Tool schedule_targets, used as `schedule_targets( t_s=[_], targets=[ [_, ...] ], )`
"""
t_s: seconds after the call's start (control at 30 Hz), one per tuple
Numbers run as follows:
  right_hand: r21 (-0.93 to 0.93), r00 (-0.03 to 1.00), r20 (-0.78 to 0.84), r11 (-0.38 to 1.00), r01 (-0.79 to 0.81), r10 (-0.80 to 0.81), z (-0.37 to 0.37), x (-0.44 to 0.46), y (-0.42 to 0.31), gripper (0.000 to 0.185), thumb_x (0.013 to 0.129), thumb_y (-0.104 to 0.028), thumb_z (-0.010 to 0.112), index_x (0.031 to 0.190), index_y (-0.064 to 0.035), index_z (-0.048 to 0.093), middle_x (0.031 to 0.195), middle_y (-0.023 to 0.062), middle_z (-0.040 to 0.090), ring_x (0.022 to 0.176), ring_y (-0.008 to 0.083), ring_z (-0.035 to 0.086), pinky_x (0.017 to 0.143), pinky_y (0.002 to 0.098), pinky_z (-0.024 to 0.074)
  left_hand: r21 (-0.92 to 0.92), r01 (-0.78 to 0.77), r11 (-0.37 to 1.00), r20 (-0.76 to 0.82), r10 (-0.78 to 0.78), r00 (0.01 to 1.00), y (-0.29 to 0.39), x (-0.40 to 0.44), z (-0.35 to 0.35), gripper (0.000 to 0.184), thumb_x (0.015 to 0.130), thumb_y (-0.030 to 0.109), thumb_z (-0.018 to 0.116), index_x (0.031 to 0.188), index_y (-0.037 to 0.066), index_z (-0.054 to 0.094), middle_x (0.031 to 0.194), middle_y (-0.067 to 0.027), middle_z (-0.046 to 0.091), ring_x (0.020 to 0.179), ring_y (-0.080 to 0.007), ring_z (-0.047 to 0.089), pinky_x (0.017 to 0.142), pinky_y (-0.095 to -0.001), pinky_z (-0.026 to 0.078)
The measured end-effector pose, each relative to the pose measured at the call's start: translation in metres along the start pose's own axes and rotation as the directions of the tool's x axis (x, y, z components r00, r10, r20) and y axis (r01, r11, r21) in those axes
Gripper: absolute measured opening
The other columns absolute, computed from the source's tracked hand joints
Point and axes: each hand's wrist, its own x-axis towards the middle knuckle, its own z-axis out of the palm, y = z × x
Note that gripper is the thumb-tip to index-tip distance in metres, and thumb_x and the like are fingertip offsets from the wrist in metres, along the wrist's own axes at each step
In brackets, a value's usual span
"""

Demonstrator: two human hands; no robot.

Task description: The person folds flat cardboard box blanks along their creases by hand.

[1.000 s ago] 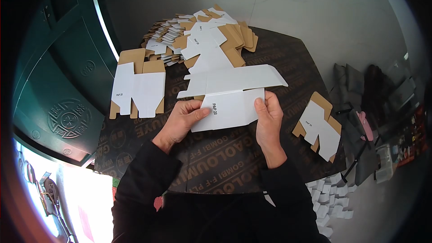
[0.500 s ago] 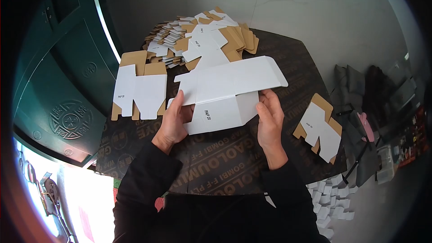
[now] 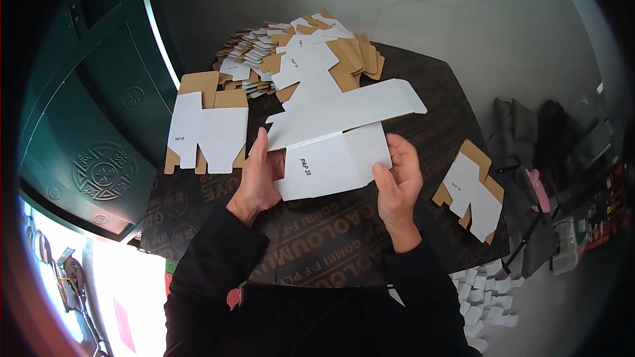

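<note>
A partly folded white carton (image 3: 331, 163) marked PAP 20 is held between both hands above the dark table, its long panel raised at the back. My left hand (image 3: 259, 175) grips its left end, the thumb up along the edge and the fingers partly hidden behind the card. At the right end, my right hand (image 3: 399, 182) pinches the side panel between thumb and fingers. One flat carton (image 3: 225, 133) lies to the left, and another flat carton (image 3: 471, 192) lies to the right.
A heap of flat cartons (image 3: 304, 59) covers the back of the dark table (image 3: 331, 251). Green doors (image 3: 99, 158) stand at the left. White folded pieces (image 3: 486, 297) lie on the floor at the lower right, below some dark chairs (image 3: 516, 125).
My left hand has shifted from the front panel to the carton's left end, its thumb now raised. The long back panel has tilted, and my right hand's grip has moved slightly.
</note>
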Motion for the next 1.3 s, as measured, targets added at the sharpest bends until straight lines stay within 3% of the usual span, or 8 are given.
schedule_targets(
  t_s=[0.23, 0.4, 0.57, 0.7, 0.87, 1.07, 1.23, 1.3],
  targets=[
    [-0.023, 0.992, 0.028, 0.992, -0.125, 0.125, -0.009, -0.003, 0.003, 0.029, 0.090, -0.006, 0.053, 0.117, 0.0047, 0.050, 0.092, 0.0097, 0.060, 0.069, 0.0096, 0.051, 0.059, 0.0187, 0.0437, -0.015, -0.013, 1.000, 0.088, 0.014, 0.996, -0.001, -0.003, 0.004, 0.085, 0.087, 0.069, 0.032, 0.131, -0.002, 0.047, 0.123, -0.0224, 0.057, 0.108, -0.0329, 0.058, 0.087, -0.0416, 0.047],
    [0.396, 0.954, -0.123, 0.895, -0.205, 0.273, -0.013, 0.008, 0.006, 0.027, 0.093, -0.010, 0.051, 0.116, 0.0038, 0.052, 0.089, 0.0081, 0.061, 0.061, 0.0090, 0.049, 0.051, 0.0186, 0.0420, 0.099, -0.392, 0.915, 0.403, 0.323, 0.856, -0.005, -0.002, 0.002, 0.066, 0.090, 0.054, 0.049, 0.128, -0.001, 0.050, 0.117, -0.0184, 0.061, 0.108, -0.0279, 0.058, 0.089, -0.0348, 0.046],
    [0.640, 0.938, -0.065, 0.736, -0.222, 0.340, -0.026, 0.013, 0.012, 0.026, 0.095, -0.012, 0.048, 0.116, 0.0025, 0.052, 0.090, 0.0089, 0.062, 0.060, 0.0092, 0.049, 0.048, 0.0179, 0.0399, 0.571, -0.482, 0.665, 0.500, 0.184, 0.846, 0.006, -0.011, 0.004, 0.049, 0.086, 0.030, 0.066, 0.121, -0.003, 0.056, 0.115, -0.0173, 0.061, 0.110, -0.0244, 0.055, 0.091, -0.0330, 0.045],
    [0.682, 0.948, 0.014, 0.690, -0.243, 0.319, -0.030, 0.013, 0.013, 0.023, 0.095, -0.009, 0.046, 0.114, 0.0020, 0.053, 0.092, 0.0097, 0.063, 0.069, 0.0112, 0.053, 0.060, 0.0200, 0.0446, 0.725, -0.610, 0.320, 0.567, 0.225, 0.793, -0.005, 0.002, -0.007, 0.046, 0.079, 0.008, 0.073, 0.120, -0.005, 0.057, 0.102, -0.0150, 0.067, 0.079, -0.0173, 0.062, 0.076, -0.0260, 0.050],
    [-0.093, 0.960, -0.256, 0.992, 0.089, -0.110, -0.023, 0.018, -0.001, 0.026, 0.096, -0.009, 0.042, 0.116, 0.0033, 0.051, 0.103, 0.0127, 0.061, 0.084, 0.0134, 0.054, 0.079, 0.0222, 0.0428, 0.677, -0.233, 0.698, 0.168, 0.162, 0.972, 0.006, -0.009, -0.001, 0.028, 0.086, 0.006, 0.065, 0.109, -0.009, 0.061, 0.102, -0.0201, 0.065, 0.080, -0.0209, 0.066, 0.071, -0.0261, 0.053],
    [-0.251, 0.959, -0.279, 0.967, -0.033, -0.040, -0.011, 0.016, 0.004, 0.027, 0.093, -0.008, 0.043, 0.118, 0.0017, 0.051, 0.111, 0.0142, 0.058, 0.096, 0.0181, 0.052, 0.092, 0.0274, 0.0368, 0.267, -0.283, 0.921, 0.076, 0.273, 0.959, 0.005, -0.002, -0.004, 0.034, 0.088, 0.008, 0.063, 0.112, -0.014, 0.055, 0.097, -0.0253, 0.065, 0.068, -0.0239, 0.067, 0.063, -0.0264, 0.056],
    [-0.259, 0.984, -0.080, 0.956, 0.134, -0.160, -0.010, 0.015, 0.010, 0.029, 0.090, -0.004, 0.046, 0.118, -0.0002, 0.052, 0.107, 0.0107, 0.058, 0.093, 0.0181, 0.052, 0.087, 0.0280, 0.0398, -0.052, -0.147, 0.988, 0.170, 0.154, 0.973, 0.017, -0.003, -0.003, 0.041, 0.088, 0.010, 0.061, 0.116, -0.017, 0.049, 0.099, -0.0304, 0.063, 0.071, -0.0291, 0.068, 0.066, -0.0330, 0.058],
    [-0.248, 0.999, 0.034, 0.969, 0.005, 0.004, -0.013, 0.011, 0.010, 0.031, 0.089, -0.005, 0.047, 0.120, 0.0001, 0.050, 0.107, 0.0109, 0.058, 0.094, 0.0183, 0.052, 0.087, 0.0284, 0.0399, -0.208, -0.047, 0.977, 0.209, 0.091, 0.974, 0.023, -0.008, 0.002, 0.043, 0.088, 0.011, 0.061, 0.120, -0.016, 0.047, 0.101, -0.0294, 0.063, 0.073, -0.0292, 0.068, 0.068, -0.0343, 0.058]
  ],
)
